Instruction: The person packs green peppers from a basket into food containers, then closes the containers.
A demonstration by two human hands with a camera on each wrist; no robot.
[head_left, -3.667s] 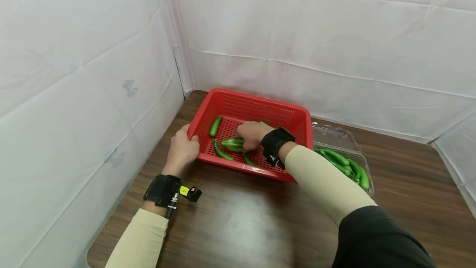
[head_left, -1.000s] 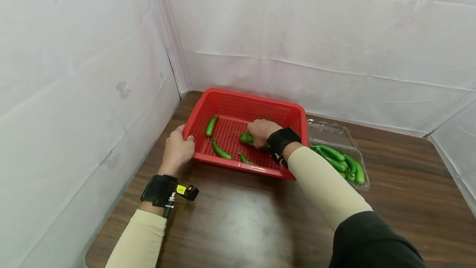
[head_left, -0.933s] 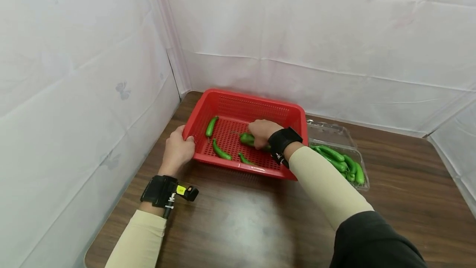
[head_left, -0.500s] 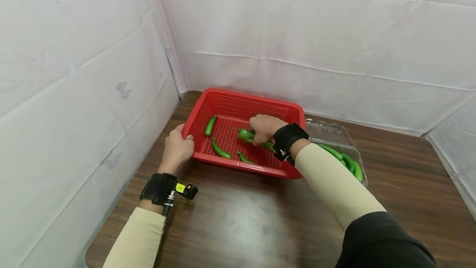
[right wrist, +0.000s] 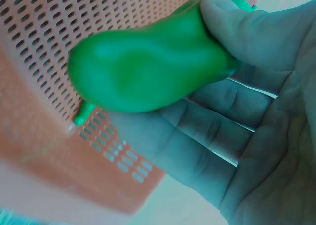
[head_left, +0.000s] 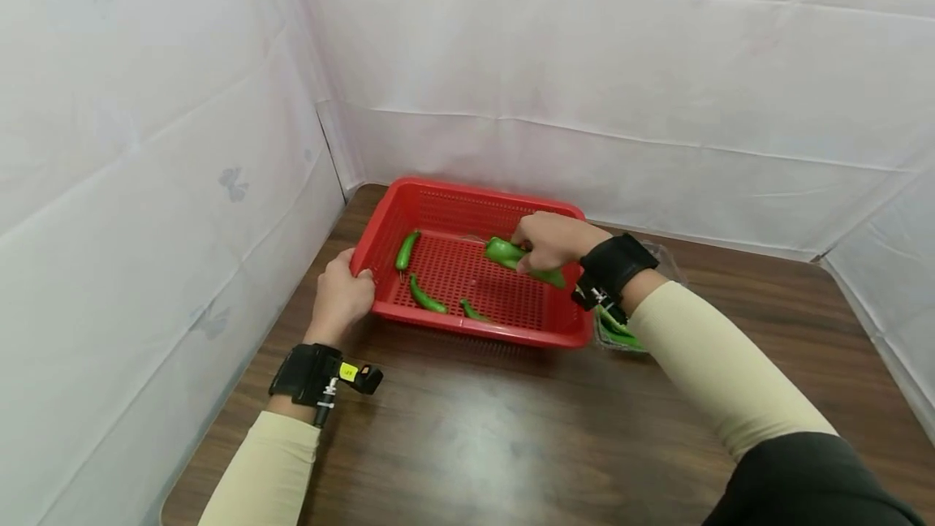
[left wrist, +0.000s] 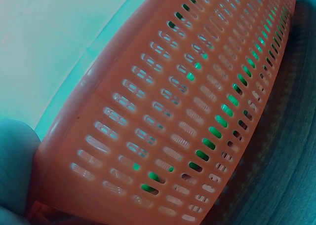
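Head view: the right hand (head_left: 549, 239) is lifted over the right part of a red basket (head_left: 438, 196), its fingers and thumb curled round a fat green pepper (head_left: 522, 260). The pepper sticks out to the left of the fist, clear of the basket floor, above the area near the basket's right wall. The right wrist view shows the same grip from below: the thumb presses on top of the pepper (right wrist: 148, 77) and the fingers (right wrist: 197, 131) cradle it underneath, with the perforated basket (right wrist: 44, 62) behind.

The left hand (head_left: 339, 295) sits at the near left corner of the basket, its fingers bent over the rim and gripping it. In the left wrist view the basket wall (left wrist: 187, 111) fills nearly everything, green showing through its slots; of the hand there I see only a blurred part at the lower left edge.

Three thin chillies lie on the basket floor: one (head_left: 404, 251) near the left wall, one (head_left: 426, 296) toward the near edge, and a short one (head_left: 471, 311) just by the near wall. The basket stands at the desk's (head_left: 475, 437) far left corner, up against white sheeted walls. Just beside the basket's right side, mostly hidden behind the right wrist, is a clear tray (head_left: 621, 331) with green chillies in it.
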